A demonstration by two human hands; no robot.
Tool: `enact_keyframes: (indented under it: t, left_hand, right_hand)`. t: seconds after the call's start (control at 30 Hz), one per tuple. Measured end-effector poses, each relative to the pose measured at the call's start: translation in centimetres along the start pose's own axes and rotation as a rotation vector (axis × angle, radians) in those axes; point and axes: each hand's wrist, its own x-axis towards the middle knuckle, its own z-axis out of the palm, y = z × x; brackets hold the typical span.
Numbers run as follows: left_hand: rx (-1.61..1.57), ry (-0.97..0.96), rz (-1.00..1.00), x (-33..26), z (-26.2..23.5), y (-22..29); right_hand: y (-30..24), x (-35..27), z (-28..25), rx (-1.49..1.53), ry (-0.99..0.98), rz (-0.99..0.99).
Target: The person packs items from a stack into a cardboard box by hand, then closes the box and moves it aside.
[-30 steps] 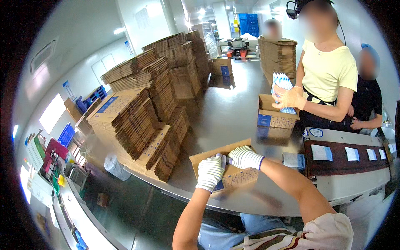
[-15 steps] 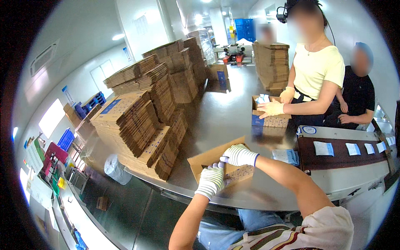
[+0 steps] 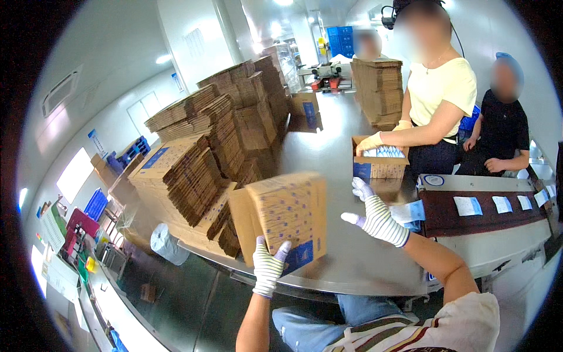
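My left hand, in a striped glove with pale purple fingertips, grips the near edge of a cardboard box. The box is tilted up off the steel table, its printed side with a blue patch turned toward me and a flap standing out on its left; it is slightly blurred. To the right of the box and apart from it, my right hand, gloved alike, holds nothing, and its fingers are spread. Close beyond that hand lie white-and-blue packets at the end of the conveyor.
Tall stacks of flattened cartons line the table's left side. A dark conveyor belt carries several packets at the right. Across the steel table, a co-worker in yellow handles a carton of packets. Another person in black sits behind.
The box has been raised and turned, its printed side now facing me. My right hand has let go of it and moved right, fingers spreading. The co-worker's carton now shows packets in a row.
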Motion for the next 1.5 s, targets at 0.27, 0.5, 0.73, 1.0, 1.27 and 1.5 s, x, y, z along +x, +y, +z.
enact_keyframes:
  t: [0.27,0.5,0.73,1.0,1.27,1.5]
  left_hand:
    - [-0.387,-0.199,-0.276,-5.6,5.4,-5.0]
    - [-1.203,-0.217,-0.633,-10.0,6.7,-12.9]
    - [-1.314,-0.175,-0.742,-9.8,5.5,-15.7]
    - [-0.825,-0.254,-0.895,-10.8,3.0,-13.8]
    - [1.059,-0.106,0.039,-9.2,-8.8,-2.9]
    - [1.354,-0.734,0.744,-6.2,-3.5,2.2]
  right_hand:
    - [-6.9,0.9,2.4,-0.187,-0.209,-0.075]
    - [-6.6,-0.7,9.3,-0.456,-0.600,-0.272]
    - [-5.8,1.5,12.8,-0.371,-0.616,-0.314]
    - [-3.7,3.3,13.5,-0.351,-0.712,-0.272]
    - [-2.8,1.0,12.8,-0.155,-0.415,-0.632]
    - [-1.1,-1.3,10.5,-0.111,-0.338,-0.744]
